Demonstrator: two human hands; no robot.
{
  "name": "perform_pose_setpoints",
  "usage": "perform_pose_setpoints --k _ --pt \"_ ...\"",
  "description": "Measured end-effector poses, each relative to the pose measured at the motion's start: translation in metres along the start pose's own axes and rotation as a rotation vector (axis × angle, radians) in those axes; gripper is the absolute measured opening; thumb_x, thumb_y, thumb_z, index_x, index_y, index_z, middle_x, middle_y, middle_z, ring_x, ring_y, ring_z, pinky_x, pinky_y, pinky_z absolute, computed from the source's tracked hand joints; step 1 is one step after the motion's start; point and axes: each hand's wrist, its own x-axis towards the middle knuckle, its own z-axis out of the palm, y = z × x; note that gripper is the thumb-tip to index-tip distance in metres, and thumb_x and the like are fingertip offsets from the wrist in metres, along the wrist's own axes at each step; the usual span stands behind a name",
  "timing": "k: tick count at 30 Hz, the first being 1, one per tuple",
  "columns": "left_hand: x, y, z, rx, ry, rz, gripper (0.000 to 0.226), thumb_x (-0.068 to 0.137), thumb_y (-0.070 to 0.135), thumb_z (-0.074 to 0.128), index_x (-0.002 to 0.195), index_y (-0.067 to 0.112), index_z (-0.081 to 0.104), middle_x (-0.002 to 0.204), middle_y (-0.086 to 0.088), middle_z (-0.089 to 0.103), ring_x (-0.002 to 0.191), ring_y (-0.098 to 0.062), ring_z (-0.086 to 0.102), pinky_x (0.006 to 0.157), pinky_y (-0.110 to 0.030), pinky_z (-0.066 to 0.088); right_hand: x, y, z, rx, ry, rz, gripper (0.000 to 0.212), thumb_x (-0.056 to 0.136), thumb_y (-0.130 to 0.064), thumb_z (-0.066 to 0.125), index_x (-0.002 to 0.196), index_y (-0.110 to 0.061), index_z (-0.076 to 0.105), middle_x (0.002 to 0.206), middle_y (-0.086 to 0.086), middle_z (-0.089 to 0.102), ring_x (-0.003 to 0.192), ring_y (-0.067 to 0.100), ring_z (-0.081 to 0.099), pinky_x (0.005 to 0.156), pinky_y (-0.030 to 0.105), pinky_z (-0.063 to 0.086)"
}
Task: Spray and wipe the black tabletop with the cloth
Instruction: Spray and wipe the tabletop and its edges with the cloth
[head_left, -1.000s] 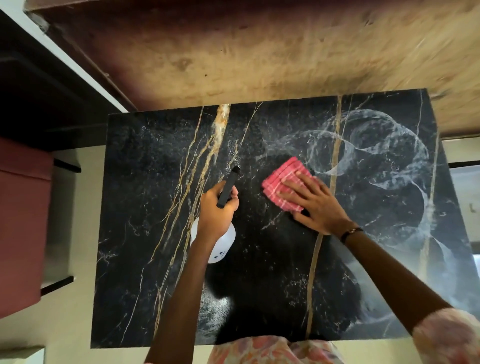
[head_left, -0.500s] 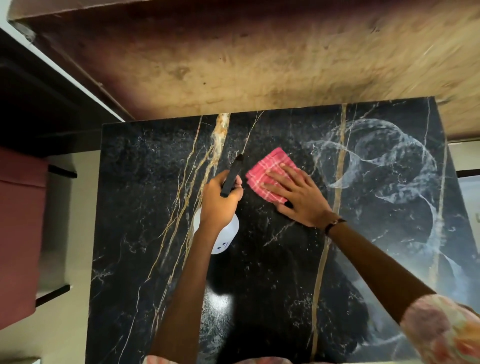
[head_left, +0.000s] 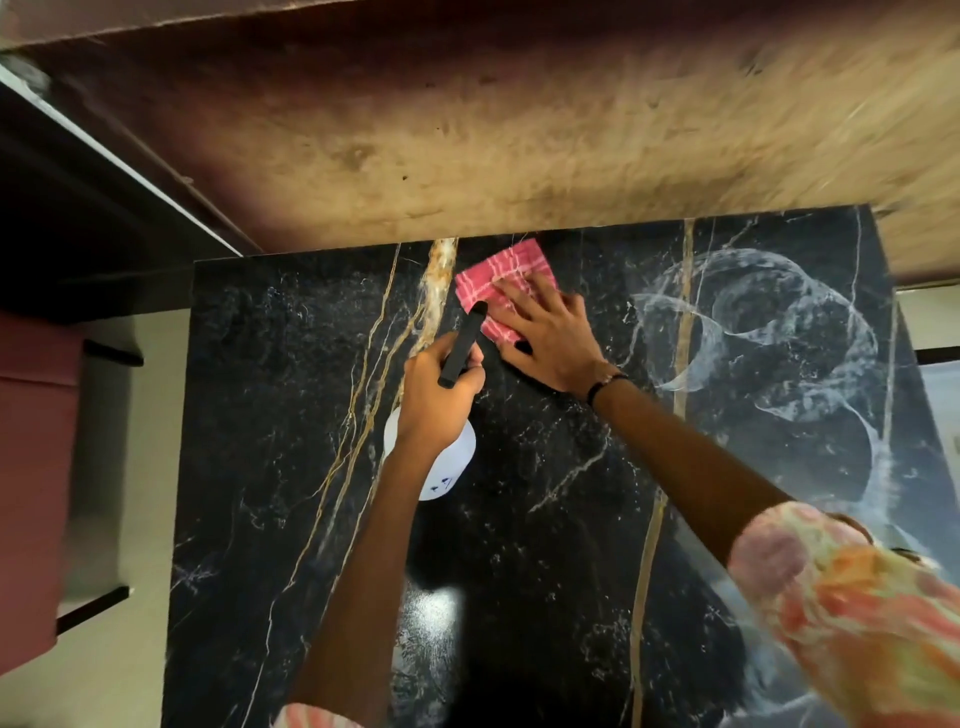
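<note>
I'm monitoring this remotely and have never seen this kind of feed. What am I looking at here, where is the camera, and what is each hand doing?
There is no machine: a person works with two bare hands. The single picture comes from a wide-angle camera on the person's head, looking down. The surface is a black marble-look tabletop with gold veins. The left hand grips a white spray bottle with a black nozzle. The right hand presses flat, fingers straight, on a folded pink checked cloth near the table's far edge. Pale swirled streaks lie on the tabletop's right side.
</note>
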Motion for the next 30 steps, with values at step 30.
perform_pose_setpoints --k 30 --pt "-0.022 -0.013 -0.021 0.07 0.009 0.135 0.027 0.076 0.012 0.055 0.094 0.031 0.062 0.092 0.003 0.066 0.063 -0.014 0.057 0.064 -0.035 0.05 -0.019 0.123 -0.008 0.167 0.056 0.465 0.063 0.091 -0.06 0.029 0.149 -0.04 0.017 0.162 -0.006 0.002 0.147 0.034 -0.008 0.113 0.064 -0.001"
